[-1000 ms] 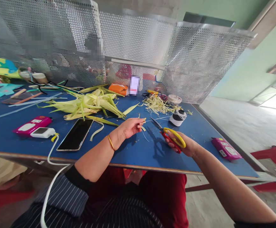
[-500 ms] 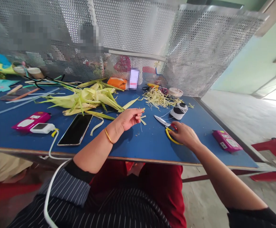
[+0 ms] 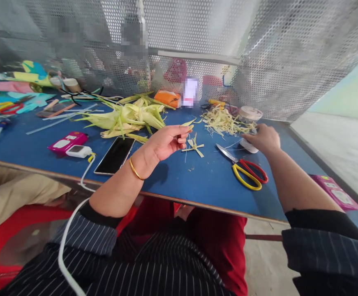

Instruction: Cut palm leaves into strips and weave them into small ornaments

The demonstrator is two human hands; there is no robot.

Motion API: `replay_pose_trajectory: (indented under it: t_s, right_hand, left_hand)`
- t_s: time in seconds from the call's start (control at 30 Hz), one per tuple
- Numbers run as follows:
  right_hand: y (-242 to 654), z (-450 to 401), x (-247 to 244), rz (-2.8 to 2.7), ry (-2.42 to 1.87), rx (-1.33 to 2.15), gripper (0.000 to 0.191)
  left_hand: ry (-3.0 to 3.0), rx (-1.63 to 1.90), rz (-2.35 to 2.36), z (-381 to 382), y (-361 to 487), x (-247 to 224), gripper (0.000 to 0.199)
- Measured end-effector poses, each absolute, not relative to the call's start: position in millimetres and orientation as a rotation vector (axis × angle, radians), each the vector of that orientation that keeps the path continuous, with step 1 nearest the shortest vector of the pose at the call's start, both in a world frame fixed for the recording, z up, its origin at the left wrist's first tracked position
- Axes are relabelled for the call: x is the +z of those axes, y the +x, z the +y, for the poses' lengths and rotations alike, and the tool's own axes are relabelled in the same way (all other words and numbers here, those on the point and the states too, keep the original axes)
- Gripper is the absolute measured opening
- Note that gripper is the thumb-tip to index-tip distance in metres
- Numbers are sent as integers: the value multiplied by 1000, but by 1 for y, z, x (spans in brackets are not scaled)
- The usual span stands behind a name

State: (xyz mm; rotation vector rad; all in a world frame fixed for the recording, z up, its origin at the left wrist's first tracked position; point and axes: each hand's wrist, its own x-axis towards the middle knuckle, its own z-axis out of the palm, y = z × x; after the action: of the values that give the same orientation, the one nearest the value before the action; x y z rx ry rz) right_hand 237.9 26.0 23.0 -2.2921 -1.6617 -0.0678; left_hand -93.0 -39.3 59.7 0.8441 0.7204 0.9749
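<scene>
My left hand (image 3: 171,142) pinches a small piece of pale husk (image 3: 191,128) between thumb and fingers, with a thin thread hanging down. Just right of it, a star-shaped bit of cut husk (image 3: 194,146) shows over the table. My right hand (image 3: 264,139) is over the thread spool (image 3: 249,146), its fingers bent round the top, hiding most of it. Scissors (image 3: 247,170) with one red and one yellow handle lie on the blue table, blades partly apart. White thread runs from the spool towards the blades.
Green husks (image 3: 132,115) lie behind my left arm, shredded husk (image 3: 218,121) behind the scissors. A phone (image 3: 114,156), a pink pack (image 3: 68,142) and a white cable (image 3: 70,222) are at left. Another pink pack (image 3: 336,192) is at right. Perforated metal (image 3: 197,33) stands behind.
My right hand has let go of the scissors and moved up and right onto the spool. The view has shifted left. My left hand keeps its pinch.
</scene>
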Motion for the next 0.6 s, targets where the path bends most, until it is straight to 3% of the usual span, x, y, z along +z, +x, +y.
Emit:
replay_pose_trajectory:
  t_s: [0.3, 0.33, 0.4, 0.5, 0.6]
  right_hand:
    - [273, 32, 34, -1342, -2385, -135, 77]
    - [265, 29, 40, -1327, -2291, -233, 76]
    - [239, 20, 50, -1362, -1955, -321, 55]
    - [182, -1, 53, -1652, -1484, 159, 33]
    - [131, -17, 39, -1803, -1185, 751, 31]
  left_hand:
    - [850, 921, 651, -17, -80, 64, 17]
    - [839, 894, 653, -14, -76, 64, 16]
    - [811, 841, 651, -11, -69, 60, 13]
    - [764, 775, 599, -8, -64, 49, 12]
    - [733, 757, 522, -8, -65, 38, 11]
